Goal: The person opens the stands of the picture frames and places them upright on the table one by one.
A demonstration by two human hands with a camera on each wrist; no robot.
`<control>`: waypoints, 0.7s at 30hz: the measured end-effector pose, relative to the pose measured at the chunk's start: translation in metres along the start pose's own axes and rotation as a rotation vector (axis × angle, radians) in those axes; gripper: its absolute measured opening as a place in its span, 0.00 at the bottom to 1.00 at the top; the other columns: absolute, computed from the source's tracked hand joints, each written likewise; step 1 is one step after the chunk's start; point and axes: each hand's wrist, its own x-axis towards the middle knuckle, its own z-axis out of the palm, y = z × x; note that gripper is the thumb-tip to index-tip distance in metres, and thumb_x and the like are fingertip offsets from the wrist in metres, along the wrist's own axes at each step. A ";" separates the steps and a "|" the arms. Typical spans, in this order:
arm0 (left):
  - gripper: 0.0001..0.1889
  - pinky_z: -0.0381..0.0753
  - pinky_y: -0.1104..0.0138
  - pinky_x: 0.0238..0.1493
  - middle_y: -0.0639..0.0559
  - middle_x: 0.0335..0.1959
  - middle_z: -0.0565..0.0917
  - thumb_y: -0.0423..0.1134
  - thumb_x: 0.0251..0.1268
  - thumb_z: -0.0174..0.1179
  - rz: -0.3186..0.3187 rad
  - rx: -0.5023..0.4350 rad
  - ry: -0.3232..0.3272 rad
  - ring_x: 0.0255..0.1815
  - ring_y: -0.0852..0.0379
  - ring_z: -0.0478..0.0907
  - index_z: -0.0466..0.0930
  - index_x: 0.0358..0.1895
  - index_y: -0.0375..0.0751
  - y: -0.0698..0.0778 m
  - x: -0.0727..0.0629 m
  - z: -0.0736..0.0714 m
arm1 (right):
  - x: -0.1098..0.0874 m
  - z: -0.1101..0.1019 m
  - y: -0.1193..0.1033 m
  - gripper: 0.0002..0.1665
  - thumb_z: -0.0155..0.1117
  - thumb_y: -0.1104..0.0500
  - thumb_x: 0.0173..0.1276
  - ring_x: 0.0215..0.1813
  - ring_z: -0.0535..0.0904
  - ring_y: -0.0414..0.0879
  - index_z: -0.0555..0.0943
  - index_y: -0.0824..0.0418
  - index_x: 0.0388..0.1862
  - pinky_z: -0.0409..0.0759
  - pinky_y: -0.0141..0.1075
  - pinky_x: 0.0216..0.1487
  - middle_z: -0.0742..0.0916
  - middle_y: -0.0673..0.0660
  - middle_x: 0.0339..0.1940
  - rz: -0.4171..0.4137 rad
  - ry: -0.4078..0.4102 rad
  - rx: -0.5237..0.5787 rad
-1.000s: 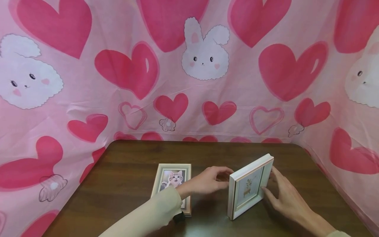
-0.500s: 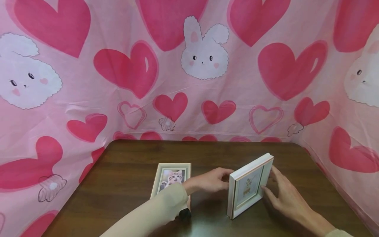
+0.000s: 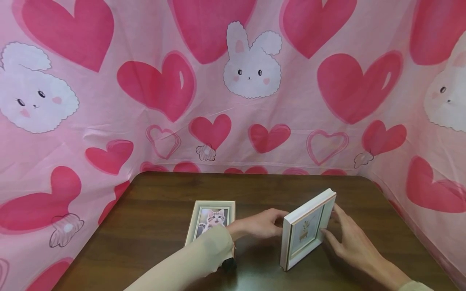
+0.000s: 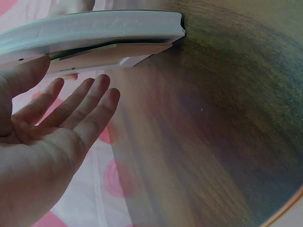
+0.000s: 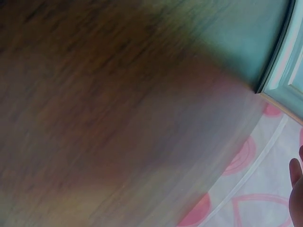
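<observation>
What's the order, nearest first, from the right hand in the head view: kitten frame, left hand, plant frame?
1. Plant frame: gripped by the right hand.
2. Left hand: left of that frame.
3. Kitten frame: farther left, on the table.

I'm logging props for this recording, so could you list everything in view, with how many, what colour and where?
Plant frame: 1, white with thin orange trim, upright at right
Panel: 1, tan, on the plant frame's back
Kitten frame: 1, cream, on the table's left part, partly behind the left sleeve
Table: 1, dark brown, under both frames
Cloth: pink with red hearts and white rabbits, around the table; number of pieces unclear
Dark item: 1, black, by the left cuff, too hidden to name
Sleeves: 2, pale cream, lower edge
Left hand: 1, bare, left of the plant frame
Right hand: 1, bare, gripping the plant frame's right edge
</observation>
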 end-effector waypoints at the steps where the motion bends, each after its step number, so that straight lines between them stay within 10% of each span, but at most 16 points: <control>1: 0.17 0.76 0.73 0.57 0.48 0.53 0.87 0.25 0.72 0.62 0.004 0.001 -0.001 0.48 0.67 0.80 0.82 0.62 0.32 0.000 0.000 0.001 | 0.000 0.000 0.000 0.65 0.86 0.72 0.42 0.49 0.85 0.58 0.63 0.69 0.80 0.64 0.20 0.59 0.86 0.64 0.54 0.000 -0.001 0.001; 21: 0.18 0.75 0.74 0.57 0.49 0.54 0.88 0.24 0.74 0.60 -0.003 0.027 -0.005 0.45 0.68 0.78 0.82 0.63 0.33 0.005 0.002 0.004 | 0.004 0.002 0.002 0.62 0.87 0.72 0.42 0.49 0.86 0.59 0.65 0.71 0.77 0.65 0.19 0.58 0.86 0.65 0.54 -0.005 -0.012 0.000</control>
